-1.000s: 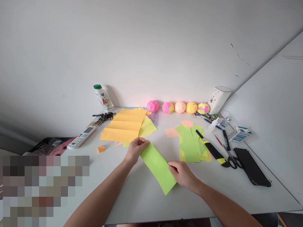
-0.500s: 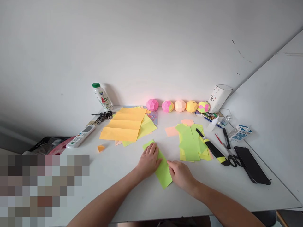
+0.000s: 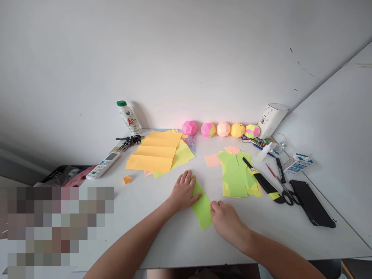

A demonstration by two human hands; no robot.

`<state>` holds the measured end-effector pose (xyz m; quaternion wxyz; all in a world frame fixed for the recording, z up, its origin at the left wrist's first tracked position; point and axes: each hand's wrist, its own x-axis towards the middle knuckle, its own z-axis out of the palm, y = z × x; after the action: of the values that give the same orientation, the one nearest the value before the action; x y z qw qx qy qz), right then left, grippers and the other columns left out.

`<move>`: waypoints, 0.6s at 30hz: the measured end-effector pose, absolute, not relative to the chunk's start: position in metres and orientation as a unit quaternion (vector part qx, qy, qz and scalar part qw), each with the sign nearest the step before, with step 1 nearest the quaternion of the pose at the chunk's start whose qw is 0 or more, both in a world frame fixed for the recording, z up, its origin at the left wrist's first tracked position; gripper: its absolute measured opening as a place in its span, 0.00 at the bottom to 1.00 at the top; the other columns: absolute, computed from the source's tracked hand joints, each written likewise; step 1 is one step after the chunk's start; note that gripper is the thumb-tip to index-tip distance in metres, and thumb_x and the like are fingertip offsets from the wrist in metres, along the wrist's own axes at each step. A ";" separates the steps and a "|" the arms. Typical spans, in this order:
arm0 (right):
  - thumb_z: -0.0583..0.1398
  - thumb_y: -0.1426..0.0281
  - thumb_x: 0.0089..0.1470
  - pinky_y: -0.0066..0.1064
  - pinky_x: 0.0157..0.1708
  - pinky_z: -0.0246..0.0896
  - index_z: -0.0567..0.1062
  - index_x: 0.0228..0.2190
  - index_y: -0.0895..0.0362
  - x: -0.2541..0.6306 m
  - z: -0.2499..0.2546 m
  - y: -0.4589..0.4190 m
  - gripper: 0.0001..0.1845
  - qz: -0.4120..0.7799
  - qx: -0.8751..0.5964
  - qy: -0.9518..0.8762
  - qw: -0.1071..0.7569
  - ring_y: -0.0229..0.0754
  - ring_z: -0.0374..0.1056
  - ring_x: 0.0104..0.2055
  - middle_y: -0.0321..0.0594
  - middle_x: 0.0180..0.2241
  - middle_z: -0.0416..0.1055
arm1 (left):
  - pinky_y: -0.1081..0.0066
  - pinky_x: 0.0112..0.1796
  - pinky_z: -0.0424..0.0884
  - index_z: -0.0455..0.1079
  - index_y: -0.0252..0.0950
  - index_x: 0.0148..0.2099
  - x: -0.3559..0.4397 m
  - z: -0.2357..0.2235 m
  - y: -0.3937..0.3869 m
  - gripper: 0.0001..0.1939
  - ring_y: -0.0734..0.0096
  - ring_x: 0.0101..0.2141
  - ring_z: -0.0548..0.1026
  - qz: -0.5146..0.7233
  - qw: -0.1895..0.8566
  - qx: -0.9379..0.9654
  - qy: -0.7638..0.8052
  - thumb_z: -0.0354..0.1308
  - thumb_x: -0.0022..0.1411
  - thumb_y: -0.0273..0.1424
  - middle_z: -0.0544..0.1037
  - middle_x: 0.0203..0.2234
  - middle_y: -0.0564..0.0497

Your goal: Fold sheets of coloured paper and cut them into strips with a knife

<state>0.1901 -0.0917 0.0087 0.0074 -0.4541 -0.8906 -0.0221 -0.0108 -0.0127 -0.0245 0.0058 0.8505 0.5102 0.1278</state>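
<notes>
A folded strip of green paper (image 3: 201, 211) lies slantwise on the white table in front of me. My left hand (image 3: 183, 192) rests flat over its upper left part, fingers stretched out and thumb spread across the paper. At the strip's right edge is my right hand (image 3: 225, 217), its fingers curled and pressed together against that edge; the thumb is mostly hidden. To the right lies a pile of green and yellow papers (image 3: 232, 174), with a black and yellow utility knife (image 3: 266, 186) across its side. Creased orange paper (image 3: 157, 151) tops another pile at the back left.
Several faceted paper balls (image 3: 223, 130) line the wall. A white bottle (image 3: 129, 118), keys (image 3: 130, 143), a remote control (image 3: 104, 165) and a small orange paper piece (image 3: 127, 179) are left. Scissors (image 3: 287, 197), a phone (image 3: 312, 203), a glue bottle (image 3: 264, 151) and a small box (image 3: 298, 163) are right.
My right hand has slid slightly down along the strip's right edge, its fingers more curled. My left hand keeps pressing the paper, its thumb now more spread. The view has shifted slightly.
</notes>
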 end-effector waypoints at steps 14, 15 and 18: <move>0.50 0.79 0.57 0.30 0.27 0.63 0.77 0.40 0.57 0.238 0.026 -0.119 0.17 0.039 -0.444 -0.886 0.132 0.40 0.68 0.29 0.41 0.30 0.73 | 0.50 0.59 0.50 0.61 0.30 0.61 -0.012 -0.026 -0.012 0.36 0.44 0.63 0.52 0.128 -0.002 0.854 0.505 0.47 0.61 0.52 0.57 0.62 0.33; 0.50 0.76 0.59 0.30 0.29 0.65 0.77 0.41 0.55 0.250 0.032 -0.115 0.17 0.035 -0.464 -0.869 0.169 0.40 0.69 0.31 0.41 0.31 0.73 | 0.51 0.59 0.50 0.60 0.30 0.61 -0.013 -0.027 -0.012 0.36 0.44 0.63 0.52 0.129 -0.001 0.855 0.503 0.47 0.61 0.52 0.57 0.62 0.33; 0.51 0.70 0.60 0.38 0.41 0.65 0.76 0.42 0.57 0.292 0.042 -0.098 0.16 -0.106 -0.581 -0.775 0.226 0.48 0.68 0.41 0.47 0.36 0.73 | 0.52 0.60 0.50 0.60 0.31 0.61 -0.015 -0.025 -0.011 0.36 0.45 0.63 0.51 0.131 0.007 0.858 0.497 0.47 0.62 0.52 0.57 0.63 0.35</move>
<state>0.2920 -0.0985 0.0415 0.2262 -0.5807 -0.7748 -0.1063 -0.0147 -0.0107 -0.0251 0.0074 0.8577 0.4972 0.1307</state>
